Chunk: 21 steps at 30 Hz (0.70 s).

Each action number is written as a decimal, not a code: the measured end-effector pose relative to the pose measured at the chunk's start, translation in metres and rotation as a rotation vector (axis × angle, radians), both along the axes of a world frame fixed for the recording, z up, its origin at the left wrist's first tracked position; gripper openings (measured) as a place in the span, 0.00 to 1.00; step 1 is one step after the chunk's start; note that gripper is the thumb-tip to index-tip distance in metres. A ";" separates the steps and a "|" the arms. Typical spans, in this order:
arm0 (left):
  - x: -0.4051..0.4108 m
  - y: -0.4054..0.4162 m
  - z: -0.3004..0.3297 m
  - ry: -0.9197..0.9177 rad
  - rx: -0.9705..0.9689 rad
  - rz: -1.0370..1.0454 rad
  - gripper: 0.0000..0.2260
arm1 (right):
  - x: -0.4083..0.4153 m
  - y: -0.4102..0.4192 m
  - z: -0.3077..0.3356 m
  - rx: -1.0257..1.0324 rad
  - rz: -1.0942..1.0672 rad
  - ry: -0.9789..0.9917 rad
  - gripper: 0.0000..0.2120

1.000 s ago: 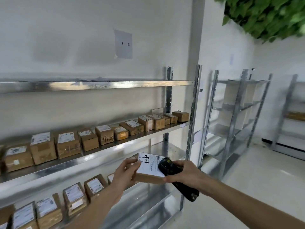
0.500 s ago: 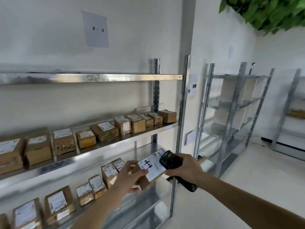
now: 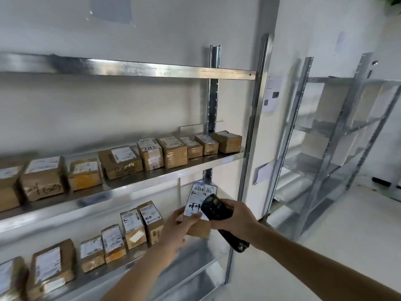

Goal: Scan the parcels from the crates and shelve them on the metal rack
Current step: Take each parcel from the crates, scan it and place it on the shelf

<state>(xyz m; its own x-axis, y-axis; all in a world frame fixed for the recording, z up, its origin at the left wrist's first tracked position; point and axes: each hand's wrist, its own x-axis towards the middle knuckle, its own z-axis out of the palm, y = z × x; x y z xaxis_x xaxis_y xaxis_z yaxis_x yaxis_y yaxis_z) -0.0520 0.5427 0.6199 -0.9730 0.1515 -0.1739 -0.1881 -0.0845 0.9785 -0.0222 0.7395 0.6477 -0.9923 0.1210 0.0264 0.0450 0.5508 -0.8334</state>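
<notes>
By the rack (image 3: 245, 153), the left hand (image 3: 175, 229) grips a box (image 3: 198, 213), label up, so the scanner (image 3: 217, 216), gripped by the right hand (image 3: 236, 220), can read it.

Read "3753", handwritten on a middle-shelf box (image 3: 150, 153). Saw black handwritten characters on the held parcel's label (image 3: 200, 198), illegible. Found other labels too blurred.

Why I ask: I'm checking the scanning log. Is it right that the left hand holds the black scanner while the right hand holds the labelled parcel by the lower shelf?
Not quite: the hands are swapped. The head view shows the right hand gripping the black scanner, while the left hand holds the labelled parcel by the lower shelf.
</notes>
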 end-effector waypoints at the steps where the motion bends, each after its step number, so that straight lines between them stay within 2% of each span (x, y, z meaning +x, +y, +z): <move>1: -0.010 0.002 -0.006 0.001 -0.008 -0.003 0.24 | -0.013 0.005 -0.005 0.004 0.010 -0.003 0.27; 4: -0.046 0.011 -0.028 0.001 -0.019 -0.026 0.24 | -0.063 0.020 -0.024 0.018 0.039 -0.027 0.30; 7: -0.082 0.014 -0.050 -0.032 -0.038 -0.046 0.18 | -0.113 0.031 -0.047 0.044 0.076 -0.066 0.31; 14: -0.156 0.019 -0.122 -0.017 -0.221 0.004 0.12 | -0.201 0.043 -0.124 0.068 0.189 -0.170 0.32; 18: -0.179 0.024 -0.167 -0.069 -0.236 0.065 0.17 | -0.240 0.044 -0.167 0.023 0.251 -0.231 0.24; 21: -0.199 0.024 -0.205 -0.090 -0.298 0.137 0.35 | -0.267 0.043 -0.201 0.005 0.321 -0.249 0.25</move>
<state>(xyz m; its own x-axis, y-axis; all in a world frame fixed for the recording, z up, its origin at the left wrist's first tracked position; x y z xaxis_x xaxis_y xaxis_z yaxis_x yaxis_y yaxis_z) -0.2507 0.5664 0.4153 -0.9595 -0.0500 -0.2771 -0.2816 0.1725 0.9439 -0.2888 0.7824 0.4468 -0.9558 -0.1954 -0.2195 0.0700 0.5739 -0.8159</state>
